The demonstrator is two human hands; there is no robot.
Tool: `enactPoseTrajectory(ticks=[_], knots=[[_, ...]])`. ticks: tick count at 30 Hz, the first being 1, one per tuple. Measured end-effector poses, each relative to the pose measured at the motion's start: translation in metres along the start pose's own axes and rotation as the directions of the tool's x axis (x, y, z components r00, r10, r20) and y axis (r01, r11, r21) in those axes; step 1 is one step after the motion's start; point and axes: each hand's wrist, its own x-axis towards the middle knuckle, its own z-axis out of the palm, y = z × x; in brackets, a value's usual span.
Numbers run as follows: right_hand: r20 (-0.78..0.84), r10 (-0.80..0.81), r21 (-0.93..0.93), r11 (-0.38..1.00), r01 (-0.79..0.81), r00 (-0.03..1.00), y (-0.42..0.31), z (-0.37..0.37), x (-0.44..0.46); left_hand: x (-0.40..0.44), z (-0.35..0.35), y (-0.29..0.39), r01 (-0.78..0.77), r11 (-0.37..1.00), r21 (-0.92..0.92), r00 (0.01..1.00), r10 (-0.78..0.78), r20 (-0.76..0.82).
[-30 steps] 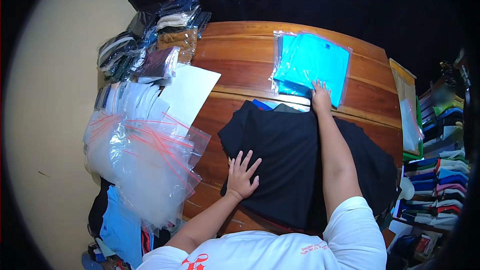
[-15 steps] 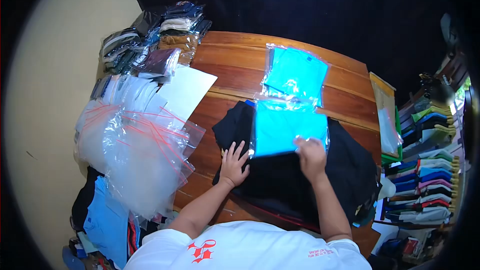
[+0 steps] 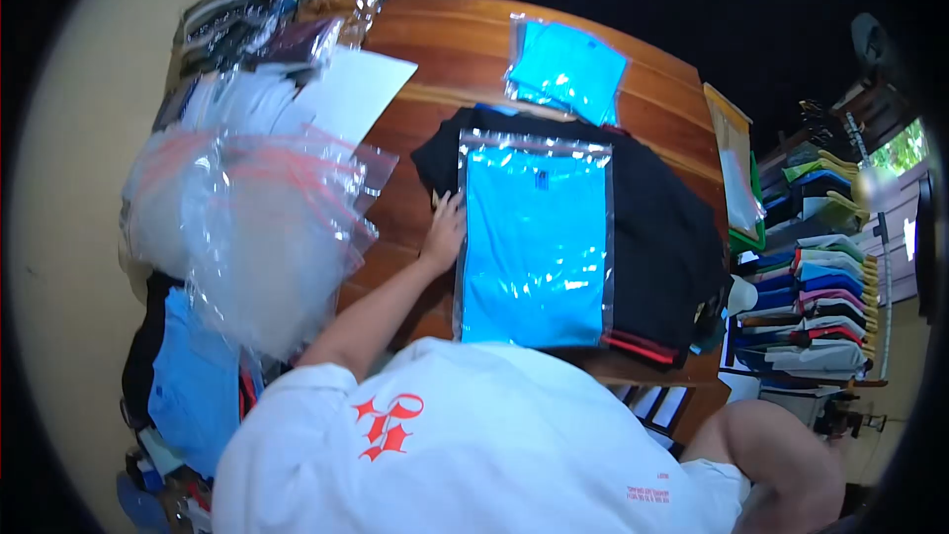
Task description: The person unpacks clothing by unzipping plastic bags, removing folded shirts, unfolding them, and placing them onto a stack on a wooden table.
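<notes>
A bright blue folded garment in a clear plastic bag (image 3: 535, 247) lies on a pile of black cloth (image 3: 657, 227), its sealed edge at the far side. My left hand (image 3: 447, 229) rests at the left edge of the pile, beside the bag, fingers pointing away and partly spread. Whether it touches the bag is unclear. My right arm (image 3: 781, 445) is bent back at the lower right, and its hand is out of sight. Farther back on the wooden table (image 3: 445, 40) lie more bagged blue garments (image 3: 568, 69).
Clear plastic bags with red seals (image 3: 277, 227) spread over the left side, near a white sheet (image 3: 356, 89) and bagged clothes (image 3: 232, 25). Light blue cloth (image 3: 193, 376) lies lower left. At right are a green-edged tray (image 3: 757, 200) and hanging shirts (image 3: 820, 307).
One bagged blue garment has come from the back stack onto the black pile, nearer my body. My right hand has let go of it and left the view. My left hand stays at the pile's left edge.
</notes>
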Motion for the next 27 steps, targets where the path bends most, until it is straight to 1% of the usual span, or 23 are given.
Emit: enactPoseTrajectory(ticks=[1, 2, 3, 4, 6, 7, 10, 11, 13, 14, 16, 19, 26, 27], knots=[[0.019, -0.003, 0.038, 0.999, 0.002, 1.0, -0.001, 0.004, -0.003, -0.006, -0.004, 0.003, -0.002, 0.982, -0.187, 0.996, -0.015, -0.087], [0.037, -0.002, 0.078, 0.997, -0.001, 0.999, -0.002, 0.007, -0.007, -0.01, -0.004, -0.003, 0.001, 0.933, -0.36, 0.994, -0.041, -0.105], [0.055, 0.001, 0.116, 0.993, -0.007, 0.999, -0.003, 0.009, -0.012, -0.012, -0.002, -0.009, -0.004, 0.853, -0.521, 0.99, -0.069, -0.122], [0.067, 0.003, 0.15, 0.989, -0.013, 0.998, -0.004, 0.01, -0.017, -0.013, 0.002, -0.012, 0.085, 0.648, -0.757, 0.978, -0.199, -0.06], [0.06, 0.023, 0.21, 0.977, -0.035, 0.998, -0.006, 0.016, -0.03, -0.012, -0.02, 0.009, 0.139, 0.713, -0.687, 0.976, -0.215, -0.026], [0.047, 0.037, 0.234, 0.971, -0.047, 0.998, -0.011, 0.019, -0.037, -0.012, -0.016, 0.006, 0.147, 0.825, -0.546, 0.976, -0.211, -0.056], [0.013, 0.06, 0.297, 0.953, -0.061, 0.998, -0.024, 0.025, -0.051, -0.011, -0.014, 0.003, 0.182, 0.863, -0.47, 0.974, -0.224, -0.033], [0.009, 0.056, 0.316, 0.947, -0.056, 0.998, -0.026, 0.025, -0.052, -0.012, -0.015, 0.007, 0.182, 0.862, -0.474, 0.974, -0.224, -0.034], [0.0, 0.037, 0.358, 0.933, -0.035, 0.999, -0.028, 0.025, -0.053, -0.014, -0.019, 0.014, 0.189, 0.928, -0.321, 0.978, -0.208, -0.026], [-0.006, 0.026, 0.381, 0.924, -0.022, 1.0, -0.028, 0.025, -0.054, -0.015, -0.022, 0.017, 0.191, 0.929, -0.319, 0.977, -0.211, -0.03], [-0.033, 0.013, 0.425, 0.905, 0.002, 0.999, -0.029, 0.028, -0.058, -0.015, -0.027, 0.022, 0.223, 0.937, -0.268, 0.974, -0.223, 0.032], [-0.078, -0.002, 0.487, 0.873, 0.04, 0.997, -0.03, 0.032, -0.066, -0.015, -0.029, 0.02, 0.209, 0.95, -0.234, 0.978, -0.202, 0.053], [-0.17, -0.031, 0.606, 0.785, 0.129, 0.985, -0.028, 0.035, -0.079, -0.013, -0.024, 0.019, 0.19, 0.954, -0.232, 0.982, -0.185, 0.04], [-0.181, -0.032, 0.622, 0.77, 0.14, 0.983, -0.027, 0.035, -0.082, -0.013, -0.022, 0.02, 0.201, 0.957, -0.209, 0.978, -0.208, -0.013]])
